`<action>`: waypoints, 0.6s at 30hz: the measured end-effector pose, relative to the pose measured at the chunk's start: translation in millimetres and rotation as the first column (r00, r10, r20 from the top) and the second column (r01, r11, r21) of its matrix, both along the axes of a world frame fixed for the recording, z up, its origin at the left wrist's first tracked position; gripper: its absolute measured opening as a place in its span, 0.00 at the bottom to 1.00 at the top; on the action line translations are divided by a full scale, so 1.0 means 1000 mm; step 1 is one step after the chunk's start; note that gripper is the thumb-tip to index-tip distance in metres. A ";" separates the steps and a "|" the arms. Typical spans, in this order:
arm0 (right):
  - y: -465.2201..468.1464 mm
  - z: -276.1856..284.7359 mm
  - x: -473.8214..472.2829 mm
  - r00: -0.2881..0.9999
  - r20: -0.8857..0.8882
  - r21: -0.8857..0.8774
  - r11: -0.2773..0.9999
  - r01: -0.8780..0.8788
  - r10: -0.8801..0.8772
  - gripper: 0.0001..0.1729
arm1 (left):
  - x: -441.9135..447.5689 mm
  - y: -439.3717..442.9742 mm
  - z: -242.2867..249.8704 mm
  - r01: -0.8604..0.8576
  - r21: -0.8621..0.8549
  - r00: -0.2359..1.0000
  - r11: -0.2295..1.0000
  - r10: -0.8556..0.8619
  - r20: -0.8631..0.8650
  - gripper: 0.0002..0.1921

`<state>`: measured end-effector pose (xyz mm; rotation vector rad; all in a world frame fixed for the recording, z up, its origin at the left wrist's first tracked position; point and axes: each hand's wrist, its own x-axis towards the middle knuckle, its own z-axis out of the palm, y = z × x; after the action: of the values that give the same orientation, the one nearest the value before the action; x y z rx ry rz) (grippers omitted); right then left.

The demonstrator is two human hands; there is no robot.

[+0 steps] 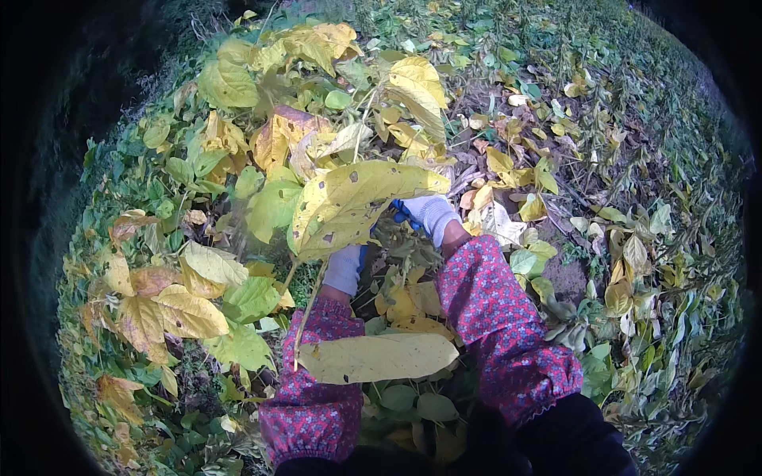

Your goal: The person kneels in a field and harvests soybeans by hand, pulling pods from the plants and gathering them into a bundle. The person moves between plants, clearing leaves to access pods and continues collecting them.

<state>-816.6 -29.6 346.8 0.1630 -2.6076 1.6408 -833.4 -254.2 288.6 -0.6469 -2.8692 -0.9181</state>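
Both my hands wear white knit gloves with blue coating, and floral sleeve covers run up my forearms. My left hand [346, 266] reaches in among bean plants, its fingers hidden behind a large spotted yellow leaf [351, 205]. To its right, my right hand [424, 213] is at the leaf's right edge, with blue fingertips curled toward the stems; whether it grips anything is not visible. A pale elongated leaf [381, 358] hangs across the view nearer to me, above my left sleeve. Dried pods [467, 177] lie beyond my right hand.
Yellowing bean foliage [286, 137] rises ahead and to the left. Fallen leaves [506, 166] litter the soil at the right. Lower left is a cluster of yellow-brown leaves [161, 309]. Denser plants [702, 238] border the right side, and a bare soil patch [562, 273] shows beside my right sleeve.
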 end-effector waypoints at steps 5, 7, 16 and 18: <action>0.054 0.021 -0.018 0.832 -0.040 0.425 0.744 0.516 -0.554 0.15 | 0.051 -0.050 -0.026 -0.054 0.975 0.874 0.213 -0.463 0.149 0.29; 0.083 0.034 -0.014 0.803 0.011 0.520 0.690 0.504 -0.596 0.15 | 0.058 -0.059 -0.035 -0.036 0.999 0.810 -0.024 -0.586 0.015 0.29; 0.016 0.051 0.021 0.980 0.184 -0.290 0.957 -0.023 0.079 0.14 | 0.027 -0.073 -0.010 -0.329 0.932 0.300 0.151 -0.919 0.255 0.28; -0.008 0.030 -0.003 0.995 0.104 -0.011 1.000 0.007 -0.005 0.18 | 0.017 -0.088 -0.006 -0.519 0.783 -0.134 0.344 -0.937 0.322 0.26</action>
<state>-819.5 -37.2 376.6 0.0711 -2.6698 1.7059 -816.1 -342.4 282.9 -0.5452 -1.1223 -4.2896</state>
